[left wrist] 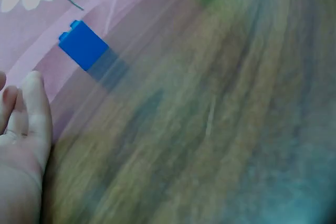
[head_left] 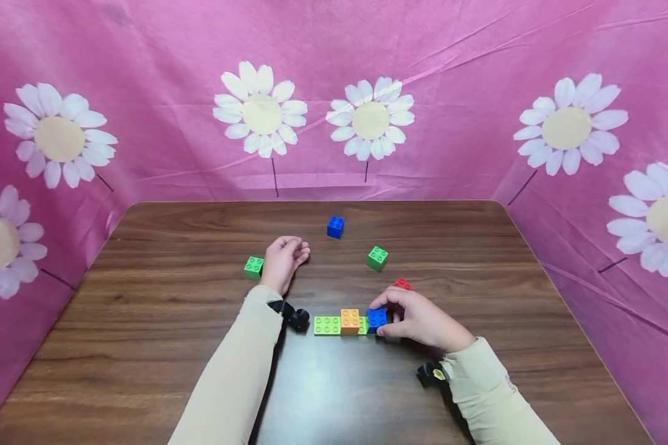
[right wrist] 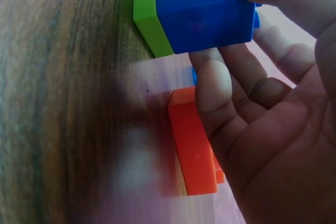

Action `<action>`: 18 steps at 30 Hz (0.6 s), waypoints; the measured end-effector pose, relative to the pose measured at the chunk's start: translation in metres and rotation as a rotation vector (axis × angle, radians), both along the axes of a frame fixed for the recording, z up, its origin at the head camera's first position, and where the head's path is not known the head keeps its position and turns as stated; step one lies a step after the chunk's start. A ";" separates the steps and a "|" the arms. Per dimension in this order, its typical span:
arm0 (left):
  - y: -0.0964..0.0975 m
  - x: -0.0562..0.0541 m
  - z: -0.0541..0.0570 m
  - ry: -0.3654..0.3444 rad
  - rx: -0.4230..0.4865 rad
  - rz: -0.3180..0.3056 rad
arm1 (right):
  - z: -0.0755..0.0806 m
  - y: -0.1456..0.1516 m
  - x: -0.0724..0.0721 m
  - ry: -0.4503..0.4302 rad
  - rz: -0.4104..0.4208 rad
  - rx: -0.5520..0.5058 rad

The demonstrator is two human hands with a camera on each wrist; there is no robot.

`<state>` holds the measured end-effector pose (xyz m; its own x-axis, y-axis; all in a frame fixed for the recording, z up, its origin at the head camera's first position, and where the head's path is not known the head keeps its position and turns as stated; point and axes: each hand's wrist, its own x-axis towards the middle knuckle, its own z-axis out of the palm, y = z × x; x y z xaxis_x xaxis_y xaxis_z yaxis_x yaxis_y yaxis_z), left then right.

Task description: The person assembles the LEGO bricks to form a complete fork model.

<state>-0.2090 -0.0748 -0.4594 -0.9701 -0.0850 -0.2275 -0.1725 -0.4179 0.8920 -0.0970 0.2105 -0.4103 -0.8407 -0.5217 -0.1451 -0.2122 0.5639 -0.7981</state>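
Note:
A long lime-green building brick lies flat on the wooden table, with an orange brick mounted near its middle. On its right end sits a blue brick, which my right hand pinches between thumb and fingers. In the right wrist view the blue brick rests right against the lime-green brick. My left hand lies farther back on the left, its fingers loosely bent and holding nothing. Just left of it is a green brick, partly covered by the hand.
A red brick shows behind my right hand, mostly hidden. Another green brick and a second blue brick stand toward the back of the table. Pink flowered cloth surrounds the table's back and sides.

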 end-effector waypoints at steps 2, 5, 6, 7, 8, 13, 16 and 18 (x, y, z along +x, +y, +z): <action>0.002 -0.004 -0.001 -0.001 -0.013 -0.003 | 0.000 0.000 0.000 -0.001 -0.002 0.002; 0.005 -0.011 -0.003 0.013 -0.034 -0.004 | -0.001 0.000 0.000 0.007 -0.001 -0.007; 0.007 -0.013 -0.003 0.020 -0.040 -0.003 | -0.001 0.000 0.000 0.011 0.001 -0.013; 0.008 -0.015 -0.003 0.025 -0.051 0.000 | -0.001 0.000 0.001 0.010 -0.001 -0.017; 0.009 -0.017 -0.004 0.030 -0.061 0.003 | -0.001 -0.001 0.001 0.010 -0.001 -0.022; 0.012 -0.023 -0.005 0.058 -0.151 0.003 | -0.002 -0.002 0.001 0.009 0.000 -0.035; 0.014 -0.028 -0.005 0.079 -0.186 -0.004 | -0.002 -0.001 0.001 0.016 0.001 -0.031; 0.016 -0.032 -0.005 0.096 -0.210 -0.011 | -0.001 -0.001 0.000 0.019 -0.003 -0.024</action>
